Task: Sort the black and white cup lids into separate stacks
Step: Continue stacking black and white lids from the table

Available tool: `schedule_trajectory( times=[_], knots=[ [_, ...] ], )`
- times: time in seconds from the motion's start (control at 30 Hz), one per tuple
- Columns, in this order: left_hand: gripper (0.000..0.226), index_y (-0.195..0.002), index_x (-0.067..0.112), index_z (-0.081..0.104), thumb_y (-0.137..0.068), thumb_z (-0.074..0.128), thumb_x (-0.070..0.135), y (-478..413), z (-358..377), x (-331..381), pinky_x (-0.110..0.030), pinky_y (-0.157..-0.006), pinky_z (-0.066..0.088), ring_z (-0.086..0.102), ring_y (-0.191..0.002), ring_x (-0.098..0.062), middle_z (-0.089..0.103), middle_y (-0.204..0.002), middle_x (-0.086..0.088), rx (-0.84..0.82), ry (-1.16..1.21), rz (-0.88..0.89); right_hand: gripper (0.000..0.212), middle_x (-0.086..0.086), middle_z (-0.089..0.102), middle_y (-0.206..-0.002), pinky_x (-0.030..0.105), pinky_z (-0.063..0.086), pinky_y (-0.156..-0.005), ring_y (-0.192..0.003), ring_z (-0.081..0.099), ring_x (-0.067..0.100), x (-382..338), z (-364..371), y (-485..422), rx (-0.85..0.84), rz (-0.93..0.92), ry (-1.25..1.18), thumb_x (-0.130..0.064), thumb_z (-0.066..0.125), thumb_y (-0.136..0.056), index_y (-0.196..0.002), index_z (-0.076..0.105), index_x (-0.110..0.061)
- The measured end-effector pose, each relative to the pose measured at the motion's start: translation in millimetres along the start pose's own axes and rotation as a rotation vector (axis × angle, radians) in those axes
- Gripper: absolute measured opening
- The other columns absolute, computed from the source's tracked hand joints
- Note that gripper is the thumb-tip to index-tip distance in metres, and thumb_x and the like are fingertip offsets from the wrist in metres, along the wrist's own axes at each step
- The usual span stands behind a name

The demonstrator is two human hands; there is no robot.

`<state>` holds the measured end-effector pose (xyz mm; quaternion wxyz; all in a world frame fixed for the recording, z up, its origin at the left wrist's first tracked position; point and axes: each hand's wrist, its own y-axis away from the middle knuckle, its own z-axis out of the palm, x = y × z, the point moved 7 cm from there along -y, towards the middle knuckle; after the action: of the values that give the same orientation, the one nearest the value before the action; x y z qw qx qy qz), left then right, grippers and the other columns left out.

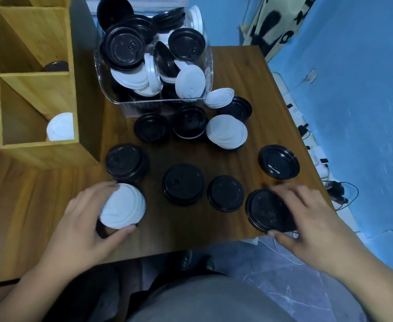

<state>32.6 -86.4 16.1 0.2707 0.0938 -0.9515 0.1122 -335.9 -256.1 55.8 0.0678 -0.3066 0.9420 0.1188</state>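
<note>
Blue wall (365, 89); wooden table (248, 73); grey floor (272, 263).

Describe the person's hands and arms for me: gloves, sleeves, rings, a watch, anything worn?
Nothing worn shows. The left hand and the right hand are bare, with no gloves and no visible rings. Neither wrist carries a watch or band. The left forearm and the right forearm are bare to the frame's edge, with no sleeve in view. A grey garment covers the torso.
</note>
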Motion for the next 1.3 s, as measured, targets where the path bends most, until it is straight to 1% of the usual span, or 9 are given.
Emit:
schedule_trajectory(
  times=[0.13, 0.2, 0.3, 0.4, 0.6, 0.8, 0.93, 1.13, 1.3],
  knots=[
    [0.080, -0.137, 0.010, 0.055, -0.078, 0.069, 0.061, 0.5, 0.7, 2.4, -0.052, -0.108, 0.042, 0.050, -0.134, -0.023, 0.053, -0.144, -0.003, 0.002, -0.024, 0.010, 0.097, -0.017, 0.018, -0.165, 0.040, 0.038, -0.114, -0.151, 0.021, 0.014, 8.4, 15.4, -11.3, -0.235, -0.306, -0.032, -0.025, 0.081, -0.078, -0.156, 0.025, -0.042],
    [0.079, -0.137, 0.009, 0.055, -0.078, 0.070, 0.059, 0.7, 1.7, 3.8, -0.057, -0.107, 0.043, 0.051, -0.135, -0.027, 0.053, -0.144, -0.005, 0.007, -0.029, 0.020, 0.094, -0.018, 0.026, -0.159, 0.038, 0.045, -0.109, -0.144, 0.030, 0.013, 9.9, 17.7, -19.3, -0.231, -0.286, 0.009, -0.045, 0.079, -0.081, -0.155, 0.022, -0.045],
    [0.078, -0.136, 0.009, 0.054, -0.079, 0.070, 0.059, 1.4, 1.3, 3.7, -0.060, -0.105, 0.044, 0.052, -0.134, -0.030, 0.055, -0.143, -0.007, 0.024, -0.043, 0.019, 0.099, -0.010, 0.042, -0.142, 0.037, 0.051, -0.095, -0.127, 0.045, 0.019, 6.6, 11.5, -24.6, -0.128, -0.122, 0.175, -0.088, 0.050, -0.073, -0.155, 0.023, -0.040],
    [0.079, -0.135, 0.008, 0.055, -0.078, 0.070, 0.061, 2.3, 0.4, 4.3, -0.057, -0.107, 0.044, 0.052, -0.134, -0.028, 0.056, -0.142, -0.006, 0.044, -0.061, 0.004, 0.111, -0.005, 0.041, -0.145, 0.042, 0.050, -0.099, -0.130, 0.039, 0.021, 4.1, 9.8, -19.0, -0.041, -0.114, 0.172, -0.096, 0.034, -0.068, -0.158, 0.024, -0.032],
    [0.078, -0.134, 0.008, 0.055, -0.077, 0.072, 0.058, 2.2, -0.1, 6.2, -0.056, -0.107, 0.044, 0.053, -0.133, -0.026, 0.056, -0.140, -0.004, 0.053, -0.028, 0.019, 0.079, -0.011, 0.042, -0.153, 0.041, 0.047, -0.109, -0.140, 0.036, 0.010, 13.4, 18.6, -5.8, -0.037, -0.282, -0.188, -0.047, 0.075, -0.080, -0.151, 0.043, -0.031],
    [0.077, -0.137, 0.016, 0.054, -0.075, 0.075, 0.054, 2.7, -2.1, 1.8, -0.056, -0.105, 0.045, 0.053, -0.132, -0.023, 0.056, -0.139, 0.002, 0.054, 0.063, 0.006, 0.085, -0.030, 0.046, -0.127, 0.006, 0.038, -0.096, -0.121, 0.047, -0.011, 1.0, -4.0, -2.0, 0.084, -0.148, -0.413, -0.058, 0.082, -0.068, -0.144, 0.046, -0.040],
    [0.076, -0.137, 0.022, 0.052, -0.074, 0.078, 0.055, 2.7, -4.4, -3.6, -0.052, -0.101, 0.048, 0.054, -0.126, -0.018, 0.055, -0.135, 0.009, 0.052, 0.100, -0.003, 0.083, -0.021, 0.041, -0.125, -0.003, 0.029, -0.091, -0.114, 0.043, -0.011, -60.5, -7.6, -31.4, 0.066, -0.151, -0.391, -0.062, 0.078, -0.072, -0.145, 0.045, -0.039],
    [0.077, -0.137, 0.033, 0.049, -0.071, 0.080, 0.058, 2.3, -6.5, -10.1, -0.042, -0.103, 0.046, 0.051, -0.125, -0.006, 0.052, -0.134, 0.021, 0.044, 0.133, -0.031, 0.084, -0.014, 0.039, -0.145, 0.024, 0.035, -0.108, -0.129, 0.035, 0.010, -146.3, 1.8, -97.4, 0.024, -0.272, -0.138, -0.064, 0.069, -0.080, -0.149, 0.038, -0.027],
    [0.087, -0.141, 0.034, 0.047, -0.067, 0.092, 0.047, 4.6, -6.8, -15.0, -0.035, -0.104, 0.040, 0.040, -0.127, 0.009, 0.035, -0.139, 0.042, 0.040, 0.124, -0.040, 0.086, -0.011, 0.041, -0.150, 0.031, 0.042, -0.105, -0.128, 0.040, 0.015, -153.1, 15.9, -110.5, -0.064, -0.296, -0.040, -0.061, 0.068, -0.082, -0.155, 0.032, -0.032]
  ],
)
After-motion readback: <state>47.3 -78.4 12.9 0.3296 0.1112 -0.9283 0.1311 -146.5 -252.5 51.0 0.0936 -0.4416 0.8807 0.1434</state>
